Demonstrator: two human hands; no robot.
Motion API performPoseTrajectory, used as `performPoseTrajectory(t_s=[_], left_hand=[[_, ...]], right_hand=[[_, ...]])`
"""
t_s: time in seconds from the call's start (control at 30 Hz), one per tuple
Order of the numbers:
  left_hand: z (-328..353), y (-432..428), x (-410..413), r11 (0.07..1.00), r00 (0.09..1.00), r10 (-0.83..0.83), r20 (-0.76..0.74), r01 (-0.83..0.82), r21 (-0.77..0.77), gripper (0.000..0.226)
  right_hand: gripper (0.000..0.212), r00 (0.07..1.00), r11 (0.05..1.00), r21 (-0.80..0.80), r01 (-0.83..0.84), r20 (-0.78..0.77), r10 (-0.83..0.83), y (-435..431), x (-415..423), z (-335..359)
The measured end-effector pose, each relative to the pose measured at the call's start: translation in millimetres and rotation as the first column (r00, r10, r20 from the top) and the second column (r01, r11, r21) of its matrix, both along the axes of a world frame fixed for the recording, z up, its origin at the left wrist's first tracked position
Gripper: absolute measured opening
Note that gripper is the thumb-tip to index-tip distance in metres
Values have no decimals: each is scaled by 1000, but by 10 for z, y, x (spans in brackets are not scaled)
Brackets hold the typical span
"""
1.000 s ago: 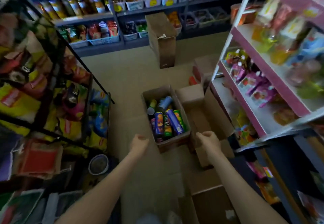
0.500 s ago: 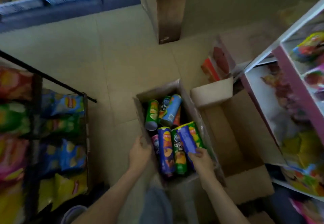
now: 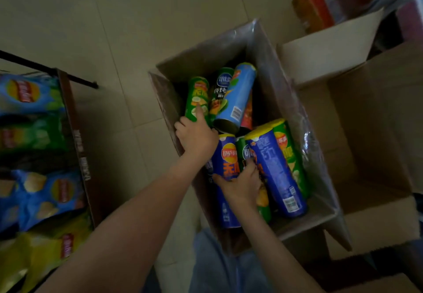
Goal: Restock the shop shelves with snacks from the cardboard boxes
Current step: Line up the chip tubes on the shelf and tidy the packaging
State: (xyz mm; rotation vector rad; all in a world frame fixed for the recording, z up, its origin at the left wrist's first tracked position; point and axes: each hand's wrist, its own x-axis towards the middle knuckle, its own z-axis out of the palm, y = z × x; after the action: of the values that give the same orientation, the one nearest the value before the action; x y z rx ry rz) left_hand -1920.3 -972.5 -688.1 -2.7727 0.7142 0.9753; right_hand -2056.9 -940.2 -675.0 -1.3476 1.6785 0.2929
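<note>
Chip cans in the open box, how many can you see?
8. Far end: far green can, black can, light blue can, red can. Near end: Lay's blue can, middle green can, big blue can, right green can. More may lie hidden underneath.

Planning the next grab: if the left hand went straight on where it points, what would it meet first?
The green can in the box; the left hand seems to touch it with one finger, though depth is unclear.

Dim, murky indoor light, soft blur throughout, wide-angle bending at the edges, faint glare on plastic liner (image 3: 306,137).
</note>
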Motion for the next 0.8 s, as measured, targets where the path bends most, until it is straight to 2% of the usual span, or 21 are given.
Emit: performPoseTrajectory(t_s=[0.07, 0.13, 0.2, 0.37, 0.47, 0.57, 0.7, 0.8], left_hand=[[-64, -53, 77, 997, 999, -37, 1, 37, 71, 88], [-77, -85, 146, 992, 997, -77, -1, 77, 105, 94], [-29, -98, 213, 994, 997, -49, -55, 54, 96, 98], [300, -27, 283, 993, 962, 119, -245, -121, 8, 96], [522, 210, 228, 938, 861, 280, -424, -340, -72, 101], [741, 529, 148, 851, 733, 330, -595, -504, -148, 106], [906, 906, -20, 772, 579, 358, -732, -625, -117, 105], [932, 966, -120, 739, 493, 393, -776, -672, -53, 112]], right_hand=[[109, 976, 980, 29, -197, -85, 199, 70, 53, -1], [107, 942, 952, 24, -304, -139, 304, 118, 89, 0], [109, 940, 951, 26, -308, -148, 309, 125, 119, -1], [114, 965, 969, 45, -243, -93, 247, 29, 55, 148], [113, 976, 976, 4, -219, -12, 219, -29, -79, 314], [114, 978, 981, -4, -195, 78, 194, -67, -164, 448], [116, 972, 991, 60, -122, 212, 107, -122, -215, 568], [118, 954, 987, 153, -47, 300, -1, -145, -172, 549]])
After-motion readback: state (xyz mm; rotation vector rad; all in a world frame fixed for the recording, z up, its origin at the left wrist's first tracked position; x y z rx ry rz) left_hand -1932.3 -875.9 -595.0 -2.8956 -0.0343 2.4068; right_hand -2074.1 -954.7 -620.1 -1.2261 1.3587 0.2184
